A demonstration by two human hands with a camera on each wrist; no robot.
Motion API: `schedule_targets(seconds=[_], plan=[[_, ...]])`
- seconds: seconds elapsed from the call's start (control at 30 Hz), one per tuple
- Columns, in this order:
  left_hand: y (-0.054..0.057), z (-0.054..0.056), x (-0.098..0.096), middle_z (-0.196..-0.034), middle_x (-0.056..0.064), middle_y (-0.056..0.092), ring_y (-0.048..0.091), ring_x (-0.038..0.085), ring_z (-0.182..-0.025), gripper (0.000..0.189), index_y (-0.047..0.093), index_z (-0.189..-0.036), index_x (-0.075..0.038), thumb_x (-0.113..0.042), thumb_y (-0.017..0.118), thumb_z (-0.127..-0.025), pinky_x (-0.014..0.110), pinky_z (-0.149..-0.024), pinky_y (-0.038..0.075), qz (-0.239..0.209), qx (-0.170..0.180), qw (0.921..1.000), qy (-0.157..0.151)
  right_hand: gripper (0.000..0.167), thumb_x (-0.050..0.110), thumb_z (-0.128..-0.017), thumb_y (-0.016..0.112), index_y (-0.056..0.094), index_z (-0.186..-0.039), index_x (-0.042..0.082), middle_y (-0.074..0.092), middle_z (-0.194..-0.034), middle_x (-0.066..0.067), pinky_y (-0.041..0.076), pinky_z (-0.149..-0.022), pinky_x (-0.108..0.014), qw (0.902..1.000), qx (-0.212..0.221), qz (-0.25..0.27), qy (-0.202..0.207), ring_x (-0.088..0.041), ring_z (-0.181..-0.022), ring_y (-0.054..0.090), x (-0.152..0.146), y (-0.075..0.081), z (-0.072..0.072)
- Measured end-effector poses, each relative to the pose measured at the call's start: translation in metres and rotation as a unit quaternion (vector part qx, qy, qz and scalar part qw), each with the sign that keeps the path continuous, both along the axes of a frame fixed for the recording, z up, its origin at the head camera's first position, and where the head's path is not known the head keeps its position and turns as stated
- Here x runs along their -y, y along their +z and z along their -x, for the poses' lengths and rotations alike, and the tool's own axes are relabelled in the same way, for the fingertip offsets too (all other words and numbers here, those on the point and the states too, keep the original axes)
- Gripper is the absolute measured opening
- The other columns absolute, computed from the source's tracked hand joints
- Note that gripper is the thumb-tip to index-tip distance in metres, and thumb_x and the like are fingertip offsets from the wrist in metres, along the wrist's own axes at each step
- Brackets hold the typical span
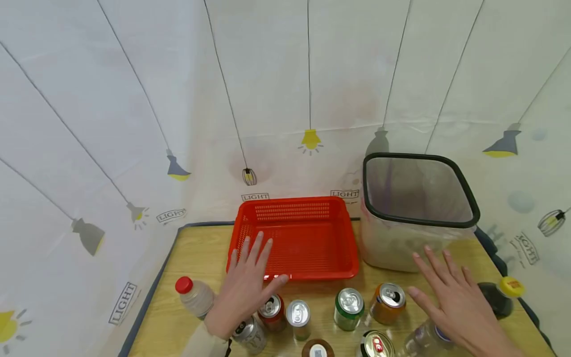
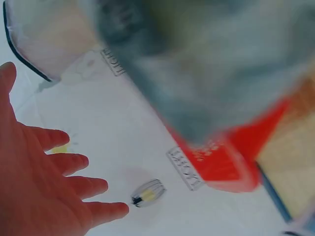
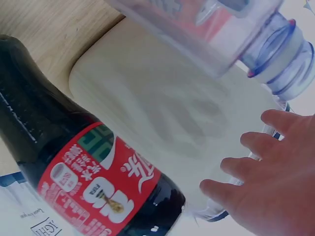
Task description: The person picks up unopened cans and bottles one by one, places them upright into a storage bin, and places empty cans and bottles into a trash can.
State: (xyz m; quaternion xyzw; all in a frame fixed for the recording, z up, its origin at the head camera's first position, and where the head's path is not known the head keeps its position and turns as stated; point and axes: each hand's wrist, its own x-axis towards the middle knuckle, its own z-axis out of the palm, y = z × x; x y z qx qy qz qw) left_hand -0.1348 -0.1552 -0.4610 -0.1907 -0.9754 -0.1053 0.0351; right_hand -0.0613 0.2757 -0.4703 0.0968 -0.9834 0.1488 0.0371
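My left hand (image 1: 245, 290) is held over the table with fingers spread, overlapping the near left corner of the red plastic basket (image 1: 308, 275). Beneath and beside it stand a red can (image 1: 273, 313), a silver can (image 1: 251, 336) and a clear bottle with a red cap (image 1: 196, 299). On the right, my right hand (image 1: 457, 300) hovers palm down with fingers spread, before the pale bin (image 1: 388, 243). A clear plastic bottle (image 1: 421, 339) and a dark bottle with a yellow cap (image 1: 494, 299) are around it. Neither hand holds anything. In the right wrist view that dark bottle (image 3: 98, 182) shows a red label.
Between the hands stand a slim silver can (image 1: 298, 320), a green can (image 1: 349, 310), an orange can (image 1: 387, 303), a dark-rimmed can (image 1: 376, 345) and a brown-topped container (image 1: 317, 351). A printed white sheet (image 1: 285, 99) hangs behind the wooden table (image 1: 192, 253).
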Motion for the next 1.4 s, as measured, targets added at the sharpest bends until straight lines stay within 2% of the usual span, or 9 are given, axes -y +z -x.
schedule_targets(seconds=[0.37,0.5,0.63,0.73,0.83,0.93,1.1,1.27,1.4], plan=[[0.036,0.015,-0.035,-0.172,0.01,0.018,0.015,0.041,-0.157,0.09,0.031,-0.164,-0.014,-0.069,0.053,-0.097,0.066,-0.122,0.017,-0.02,0.013,0.9981,-0.057,0.062,0.029,-0.107,0.058,0.035,-0.162,0.012,0.025,-0.169,-0.016,0.006,-0.128,-0.049,0.9904,-0.055,0.126,0.009,-0.03,-0.159,0.011,-0.012,-0.001,-0.015],[0.04,0.012,-0.032,-0.172,0.01,0.019,0.014,0.041,-0.157,0.089,0.032,-0.164,-0.014,-0.068,0.055,-0.097,0.066,-0.122,0.017,-0.02,0.021,0.9985,-0.046,0.061,0.022,-0.107,0.059,0.035,-0.163,0.023,0.033,-0.166,-0.009,0.014,-0.118,-0.011,0.9825,-0.052,0.179,-0.007,0.007,-0.148,0.017,-0.016,-0.007,-0.024],[0.039,0.006,-0.02,-0.172,0.012,0.018,0.012,0.041,-0.157,0.089,0.031,-0.164,-0.013,-0.066,0.057,-0.097,0.068,-0.121,0.016,-0.026,0.03,0.9985,-0.038,0.066,0.022,-0.106,0.061,0.03,-0.164,0.022,0.042,-0.16,-0.016,0.046,-0.109,-0.039,0.9788,-0.011,0.203,-0.023,-0.02,-0.144,0.044,-0.017,-0.019,-0.032],[0.034,0.003,-0.011,-0.171,0.014,0.019,0.013,0.043,-0.157,0.089,0.031,-0.164,-0.012,-0.065,0.058,-0.097,0.069,-0.121,0.016,-0.036,0.028,0.9983,-0.037,0.07,0.024,-0.103,0.066,0.03,-0.164,0.015,0.043,-0.16,-0.012,0.054,-0.095,-0.056,0.9735,0.015,0.224,-0.043,-0.037,-0.13,0.057,-0.013,-0.031,-0.038],[0.027,0.0,-0.003,-0.171,0.015,0.02,0.015,0.045,-0.155,0.089,0.032,-0.163,-0.01,-0.063,0.059,-0.098,0.071,-0.12,0.017,-0.041,0.024,0.9983,-0.032,0.079,0.018,-0.097,0.075,0.031,-0.163,0.013,0.039,-0.16,0.015,0.05,-0.099,-0.021,0.9576,0.002,0.284,-0.05,-0.003,-0.136,0.049,-0.008,-0.045,-0.047],[0.023,-0.001,0.001,-0.171,0.016,0.02,0.015,0.046,-0.155,0.089,0.032,-0.163,-0.008,-0.063,0.059,-0.098,0.071,-0.12,0.017,-0.042,0.031,0.9984,-0.021,0.088,0.015,-0.089,0.083,0.032,-0.161,0.013,0.032,-0.146,0.04,0.031,-0.095,0.002,0.9422,-0.021,0.328,-0.063,0.027,-0.126,0.032,0.0,-0.06,-0.055],[0.022,-0.001,0.006,-0.172,0.015,0.018,0.013,0.045,-0.156,0.091,0.03,-0.164,-0.009,-0.068,0.053,-0.098,0.07,-0.12,0.016,-0.045,0.044,0.998,-0.011,0.084,0.024,-0.083,0.09,0.042,-0.15,0.009,0.046,-0.138,0.034,0.034,-0.09,0.0,0.938,-0.021,0.327,-0.114,0.025,-0.118,0.04,0.008,-0.071,-0.056],[0.021,-0.001,0.006,-0.172,0.014,0.017,0.013,0.044,-0.156,0.093,0.029,-0.164,-0.01,-0.072,0.049,-0.098,0.069,-0.121,0.017,-0.051,0.047,0.9975,-0.009,0.054,0.025,-0.084,0.089,0.061,-0.128,0.011,0.069,-0.121,0.01,0.042,-0.082,-0.003,0.9404,-0.031,0.304,-0.149,0.014,-0.102,0.057,0.011,-0.073,-0.056],[0.017,-0.002,0.008,-0.171,0.015,0.019,0.014,0.044,-0.156,0.093,0.031,-0.163,-0.009,-0.072,0.049,-0.097,0.07,-0.119,0.02,-0.056,0.047,0.9973,-0.003,0.039,0.016,-0.084,0.088,0.065,-0.114,0.012,0.072,-0.105,0.011,0.047,-0.076,-0.006,0.939,-0.058,0.304,-0.149,0.008,-0.091,0.063,0.014,-0.071,-0.057]])
